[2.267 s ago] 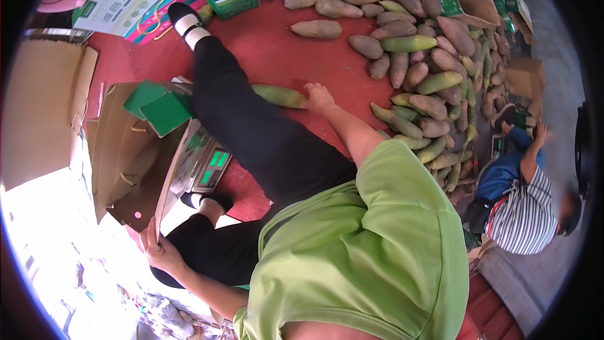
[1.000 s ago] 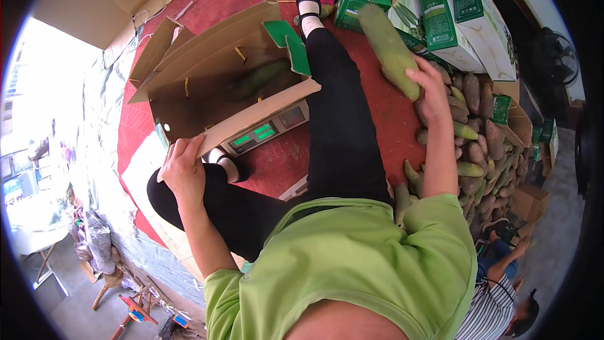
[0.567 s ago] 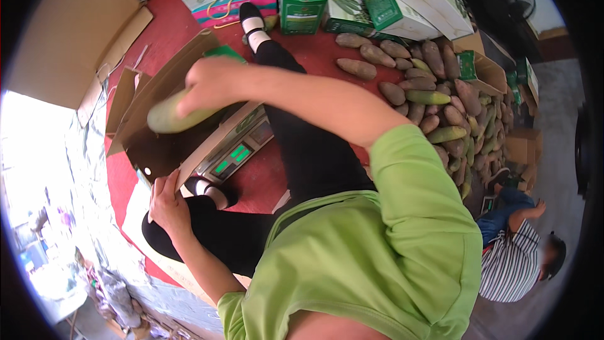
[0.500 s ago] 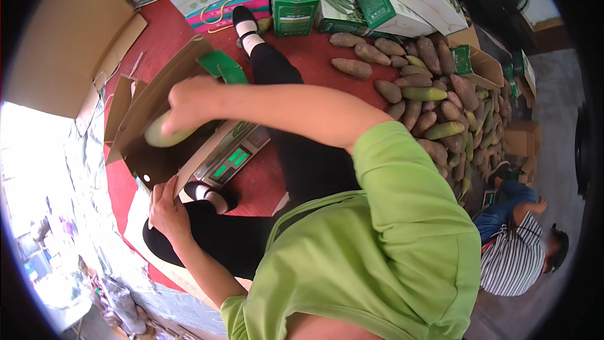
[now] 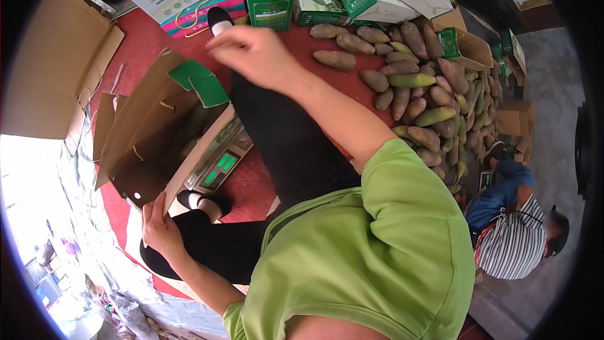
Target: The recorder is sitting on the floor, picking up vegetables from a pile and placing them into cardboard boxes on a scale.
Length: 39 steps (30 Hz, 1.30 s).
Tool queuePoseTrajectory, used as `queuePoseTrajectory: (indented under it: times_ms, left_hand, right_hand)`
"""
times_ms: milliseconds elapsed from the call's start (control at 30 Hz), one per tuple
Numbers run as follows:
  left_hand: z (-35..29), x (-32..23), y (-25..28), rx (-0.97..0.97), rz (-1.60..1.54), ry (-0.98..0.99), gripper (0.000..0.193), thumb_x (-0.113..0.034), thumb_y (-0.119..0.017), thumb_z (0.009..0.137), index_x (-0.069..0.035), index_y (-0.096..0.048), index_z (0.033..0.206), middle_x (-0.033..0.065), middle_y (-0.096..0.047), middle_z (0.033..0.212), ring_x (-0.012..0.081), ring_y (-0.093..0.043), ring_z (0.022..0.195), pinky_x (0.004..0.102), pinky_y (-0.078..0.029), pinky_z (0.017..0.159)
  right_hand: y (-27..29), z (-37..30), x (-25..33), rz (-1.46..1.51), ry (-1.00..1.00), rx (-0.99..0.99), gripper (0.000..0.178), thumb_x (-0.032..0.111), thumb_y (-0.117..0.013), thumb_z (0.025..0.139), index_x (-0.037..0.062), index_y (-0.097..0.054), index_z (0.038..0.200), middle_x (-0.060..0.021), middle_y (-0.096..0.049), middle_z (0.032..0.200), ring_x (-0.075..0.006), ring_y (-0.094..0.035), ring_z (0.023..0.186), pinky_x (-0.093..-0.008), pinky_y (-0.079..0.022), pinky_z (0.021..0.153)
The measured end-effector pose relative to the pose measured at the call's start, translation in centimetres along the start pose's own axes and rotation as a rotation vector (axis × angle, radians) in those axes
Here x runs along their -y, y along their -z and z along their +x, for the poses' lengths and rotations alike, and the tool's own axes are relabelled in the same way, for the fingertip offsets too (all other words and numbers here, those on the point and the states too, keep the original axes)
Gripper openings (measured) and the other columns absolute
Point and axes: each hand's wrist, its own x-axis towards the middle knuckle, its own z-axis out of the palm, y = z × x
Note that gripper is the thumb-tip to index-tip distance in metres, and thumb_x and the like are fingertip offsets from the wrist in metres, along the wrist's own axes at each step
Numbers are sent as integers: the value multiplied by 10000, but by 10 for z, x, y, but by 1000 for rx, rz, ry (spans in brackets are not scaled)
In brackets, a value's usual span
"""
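Observation:
A tall cardboard box (image 5: 135,170) stands open on a digital scale (image 5: 220,171) with a lit green display, between my legs. My left hand (image 5: 161,230) grips the near lower corner of its wall, the fingers over the edge. Green flaps (image 5: 200,82) fold out at the far end, and a yellow cord shows on the inner wall. Deep in the box's shadow lie dim greenish radishes (image 5: 196,124). My right hand (image 5: 255,56) hangs in the air above my far leg, beyond the box, slightly blurred, with fingers loosely stretched and nothing in them.
To the right spreads a large pile of muddy green radishes (image 5: 415,80). Printed cartons (image 5: 270,3) line the far side of the red floor covering (image 5: 141,38). A big cardboard box (image 5: 44,69) stands at the left. A person in a striped shirt (image 5: 513,245) sits at the right.
My right hand has let go of a pale green radish in the box and moved out, away and to the right. My left hand stays on the box wall. The view has shifted slightly.

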Motion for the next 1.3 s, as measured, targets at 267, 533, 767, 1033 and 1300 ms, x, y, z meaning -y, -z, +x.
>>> queuePoseTrajectory:
  times_ms: [267, 533, 767, 1033, 1300]
  left_hand:
    - [2, 1, -7, 9, 28, -11, 361, 54, -580, 711, -110, -707, 1006, 58, -646, 886, 271, -646, 824, 373, -502, 697]
    - [2, -1, -11, -15, 45, 15, 310, 14, -598, 735, -105, -713, 998, 64, -662, 887, 265, -657, 810, 356, -515, 706]
    - [2, 3, -17, -38, -30, -29, 268, 5, -586, 748, -54, -709, 978, 112, -666, 896, 293, -669, 840, 370, -527, 760]
    - [4, 2, -17, -6, -28, -12, 270, 0, -578, 763, -49, -708, 994, 121, -665, 917, 301, -668, 848, 380, -525, 783]
    - [3, 12, -20, -21, -34, -13, 263, 4, -609, 767, -57, -711, 1001, 122, -665, 927, 301, -666, 855, 380, -525, 777]
  right_hand:
    - [123, -87, -203, -744, -619, -61, 290, 191, -621, 816, 78, -652, 1082, -153, -642, 1123, -333, -594, 1062, -412, -476, 921]
    - [163, -115, -264, -1145, -887, 84, 397, 174, -616, 822, 76, -546, 1201, -127, -514, 1290, -334, -460, 1225, -415, -454, 973]
    - [184, -94, -296, -1285, -909, 122, 446, 139, -531, 883, 123, -452, 1322, -73, -405, 1415, -281, -418, 1295, -456, -439, 979]
    - [185, -118, -310, -1358, -908, 107, 624, 136, -554, 867, 177, -320, 1444, -54, -273, 1529, -264, -273, 1407, -541, -336, 1044]
    - [143, -160, -254, -1319, -707, 178, 751, 161, -704, 758, 158, -352, 1422, -61, -311, 1502, -260, -344, 1348, -530, -337, 1037]
